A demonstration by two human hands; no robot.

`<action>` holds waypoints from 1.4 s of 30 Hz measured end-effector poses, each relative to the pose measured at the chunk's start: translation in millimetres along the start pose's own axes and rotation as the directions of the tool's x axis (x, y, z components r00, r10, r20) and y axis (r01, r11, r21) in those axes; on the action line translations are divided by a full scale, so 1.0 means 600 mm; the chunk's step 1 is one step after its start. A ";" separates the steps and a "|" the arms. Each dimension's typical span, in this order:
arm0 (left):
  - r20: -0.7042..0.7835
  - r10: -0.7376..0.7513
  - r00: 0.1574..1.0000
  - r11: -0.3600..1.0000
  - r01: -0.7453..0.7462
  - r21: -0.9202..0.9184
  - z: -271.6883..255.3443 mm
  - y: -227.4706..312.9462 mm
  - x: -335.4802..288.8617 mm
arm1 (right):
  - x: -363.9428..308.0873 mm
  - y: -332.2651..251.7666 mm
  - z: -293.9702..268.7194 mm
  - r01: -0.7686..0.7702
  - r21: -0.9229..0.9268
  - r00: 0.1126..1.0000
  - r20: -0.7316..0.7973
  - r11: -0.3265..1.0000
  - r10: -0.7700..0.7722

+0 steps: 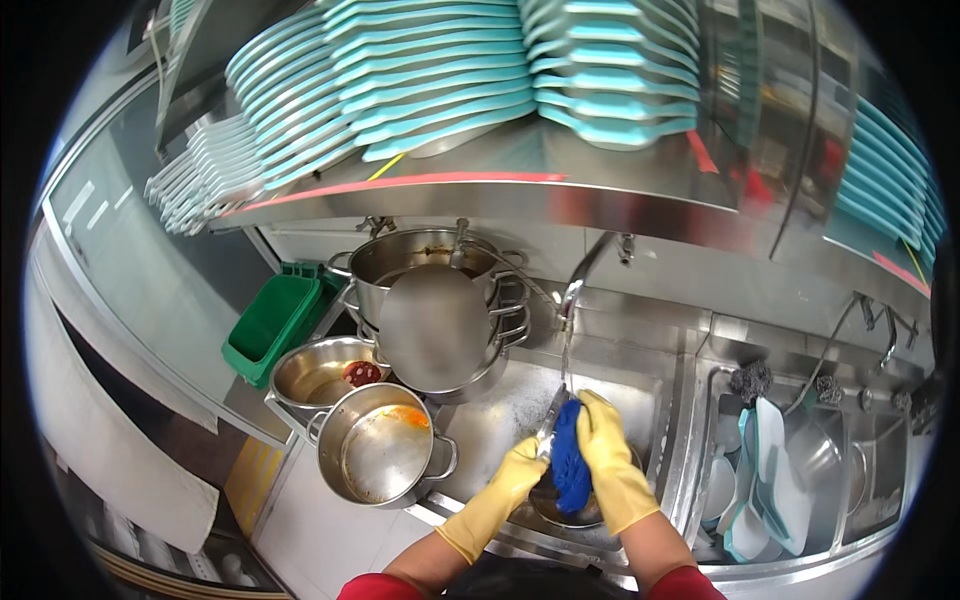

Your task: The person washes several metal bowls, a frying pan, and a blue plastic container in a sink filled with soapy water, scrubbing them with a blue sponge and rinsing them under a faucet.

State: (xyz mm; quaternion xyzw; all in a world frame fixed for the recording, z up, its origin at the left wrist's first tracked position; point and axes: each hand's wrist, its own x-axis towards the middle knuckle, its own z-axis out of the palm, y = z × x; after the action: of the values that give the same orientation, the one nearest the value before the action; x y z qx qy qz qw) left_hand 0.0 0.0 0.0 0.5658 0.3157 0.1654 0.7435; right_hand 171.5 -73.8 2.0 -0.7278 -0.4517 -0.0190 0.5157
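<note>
Over the sink (480, 440), both my hands wear yellow rubber gloves. My left hand (520, 470) is closed around a shiny metal utensil (551, 412), mostly hidden by the glove and cloth, so its kind cannot be made out. A bunched blue cloth (571, 465) is gripped by my right hand (610, 450) and presses against the utensil. A thin stream of water falls from the tap (582, 275) onto the utensil's upper end. Below the cloth, a round metal vessel (570, 518) shows partly in the sink.
Left of the sink stand a two-handled pot (375, 455) with orange residue, a metal bowl (300, 375) and stacked large pots (460, 375). A green bin (275, 325) is farther left. Turquoise-edged dishes lie in the right basin (775, 480); a plate shelf (470, 195) overhangs.
</note>
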 end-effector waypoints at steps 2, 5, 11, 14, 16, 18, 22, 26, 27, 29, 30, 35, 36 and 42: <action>-0.015 0.053 0.998 0.964 -0.047 0.262 0.010 -0.003 -0.009 | -0.011 0.032 -0.023 -0.098 -0.165 0.991 0.075 0.981 0.112; 0.128 -0.004 0.992 0.954 -0.034 0.298 -0.043 -0.021 -0.017 | -0.003 -0.066 -0.037 0.025 -0.227 0.993 0.117 0.974 0.001; 0.199 0.051 0.979 0.930 -0.119 0.347 -0.032 -0.082 -0.022 | 0.091 -0.299 -0.035 0.280 0.082 0.923 0.251 0.956 -0.292; 0.133 0.036 0.990 0.926 -0.083 0.368 -0.085 -0.125 -0.014 | 0.200 -0.419 0.033 0.544 0.073 0.830 0.094 0.836 -0.549; 0.136 -0.086 0.987 0.917 0.025 0.398 -0.073 -0.062 -0.037 | 0.275 -0.472 0.069 0.611 -0.061 0.790 0.111 0.789 -0.603; 0.353 -0.291 0.889 0.870 0.092 0.485 -0.025 -0.007 -0.052 | 0.356 -0.505 0.056 0.542 -0.453 0.834 0.398 0.708 -0.383; 0.269 0.004 0.963 0.888 -0.127 0.441 -0.101 -0.042 -0.064 | 0.527 -0.528 0.226 0.353 -0.663 0.782 0.596 0.661 0.180; 0.276 0.277 0.920 0.835 -0.373 0.404 -0.101 -0.127 -0.079 | 0.594 -0.420 0.307 0.562 -0.725 0.742 0.655 0.399 0.145; 0.339 0.277 0.899 0.858 -0.390 0.334 -0.091 -0.138 -0.087 | 0.610 -0.353 0.294 0.286 -0.807 0.811 0.491 0.517 0.318; 0.430 0.199 0.881 0.869 -0.361 0.338 -0.093 -0.158 -0.071 | 0.615 -0.369 0.325 0.072 -0.862 0.834 0.328 0.502 0.443; 0.414 0.215 0.885 0.867 -0.367 0.335 -0.098 -0.169 -0.065 | 0.613 -0.392 0.346 0.025 -0.885 0.824 0.282 0.465 0.492; 0.424 0.130 0.896 0.872 -0.307 0.381 -0.141 -0.133 -0.072 | 0.623 -0.437 0.403 0.464 -0.875 0.662 0.444 0.135 0.604; 0.419 0.161 0.894 0.871 -0.329 0.366 -0.137 -0.149 -0.072 | 0.626 -0.430 0.401 0.603 -0.795 0.616 0.518 0.067 0.594; 0.367 0.126 0.921 0.908 -0.256 0.332 -0.151 -0.136 -0.069 | 0.655 -0.306 0.410 0.543 -0.835 0.705 0.510 0.087 0.493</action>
State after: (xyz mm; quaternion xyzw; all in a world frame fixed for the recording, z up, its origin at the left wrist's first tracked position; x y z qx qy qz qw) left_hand -99.4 16.7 -80.1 0.7451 0.1513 0.0759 0.6451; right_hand 171.8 376.6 215.6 -0.8047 -0.4840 -0.0484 -0.3404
